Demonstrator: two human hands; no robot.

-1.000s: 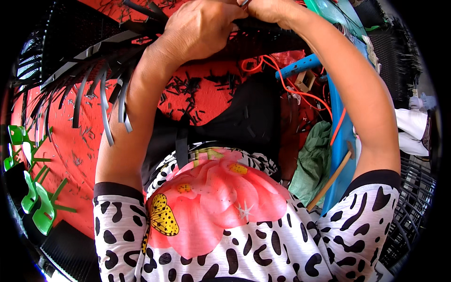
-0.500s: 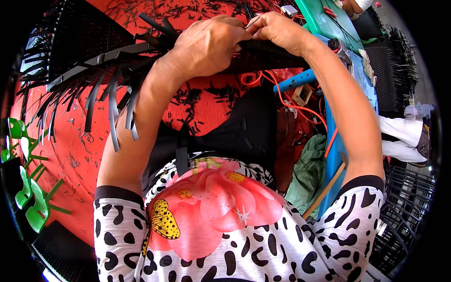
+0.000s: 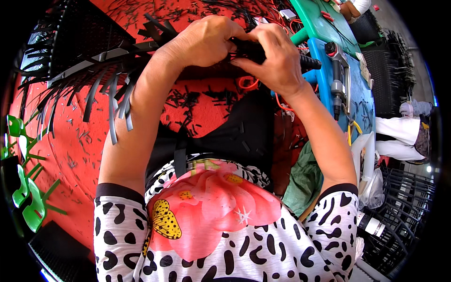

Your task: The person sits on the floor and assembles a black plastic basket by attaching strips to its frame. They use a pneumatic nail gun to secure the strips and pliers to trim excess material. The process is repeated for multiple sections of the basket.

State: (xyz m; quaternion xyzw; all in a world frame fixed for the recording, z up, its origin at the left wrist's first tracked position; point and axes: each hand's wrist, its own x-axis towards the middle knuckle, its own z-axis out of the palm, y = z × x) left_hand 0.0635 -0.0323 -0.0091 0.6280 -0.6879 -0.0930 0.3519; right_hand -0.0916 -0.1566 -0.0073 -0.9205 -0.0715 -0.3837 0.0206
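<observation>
Black weave (image 3: 248,50) between both hands, above red floor (image 3: 77,183). Right hand (image 3: 281,58): half second ago pinching near left fingertips, now thumb and fingers spread wide around weave; pinch seems let go. Left hand (image 3: 206,41): fingers curled against weave; too dark to tell what they hold. Long strips (image 3: 112,105) hang by left forearm (image 3: 141,120). Blue table (image 3: 359,87) to right, tool (image 3: 337,85) on top.

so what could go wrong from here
The loose black strips hanging by the left forearm might snag or scratch it. The left hand and right hand are close together at the black weave, so they could get in each other's way. The tool on the blue surface, beside the right forearm in this view, might get bumped.
</observation>
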